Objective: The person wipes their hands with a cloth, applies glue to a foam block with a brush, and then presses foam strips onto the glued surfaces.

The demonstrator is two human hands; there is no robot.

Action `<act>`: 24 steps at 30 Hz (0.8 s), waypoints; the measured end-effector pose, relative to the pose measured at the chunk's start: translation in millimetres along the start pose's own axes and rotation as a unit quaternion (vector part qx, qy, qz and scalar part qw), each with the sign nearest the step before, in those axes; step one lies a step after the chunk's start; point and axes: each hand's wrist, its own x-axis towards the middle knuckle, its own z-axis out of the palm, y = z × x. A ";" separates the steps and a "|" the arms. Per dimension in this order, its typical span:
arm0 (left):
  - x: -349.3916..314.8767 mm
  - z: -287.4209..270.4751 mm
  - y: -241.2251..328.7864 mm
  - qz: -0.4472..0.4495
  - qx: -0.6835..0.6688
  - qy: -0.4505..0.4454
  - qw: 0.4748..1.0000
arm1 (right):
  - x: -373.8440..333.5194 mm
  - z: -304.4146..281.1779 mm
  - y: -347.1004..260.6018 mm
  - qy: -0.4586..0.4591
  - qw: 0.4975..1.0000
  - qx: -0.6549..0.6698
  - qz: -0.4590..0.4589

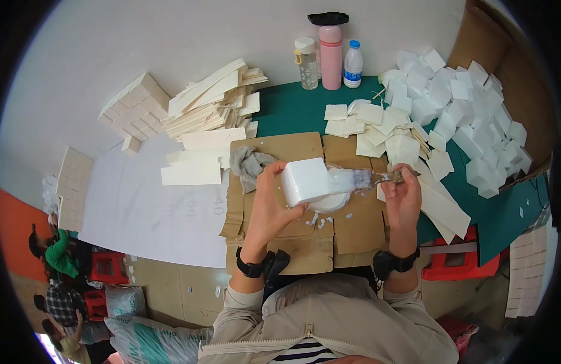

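Note:
My left hand (272,209) grips a small white box (305,181) from its left side, thumb along the near edge. In my right hand (403,194) is the handle of a brush (353,179), its wide bristles coated in white and touching or nearly touching the box's right side. Just below them a round dish (332,203) of white paste sits on the cardboard (292,250), partly hidden by the box and brush. White drops are spattered in front of the dish. A crumpled grey cloth (249,165) lies beyond my left hand.
Cream paper strips (201,100) and stacked boxes (137,109) stand far left. Cream square pieces (371,118) and a heap of white boxes (468,115) fill the right. A glass bottle (307,68), pink flask (331,60) and plastic bottle (352,65) line the wall. People (63,261) sit far left.

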 end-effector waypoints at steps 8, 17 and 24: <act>-1.9 2.2 -1.9 0.011 -0.005 0.003 1.000 | -2.9 25.3 4.7 0.027 0.999 -0.017 0.004; -4.4 1.6 -0.7 0.006 -0.023 -0.025 0.999 | -5.6 21.8 0.5 0.015 0.999 0.041 0.014; -4.9 3.9 -8.6 0.007 -0.054 -0.015 0.998 | -0.6 2.5 0.3 0.045 0.999 0.017 -0.022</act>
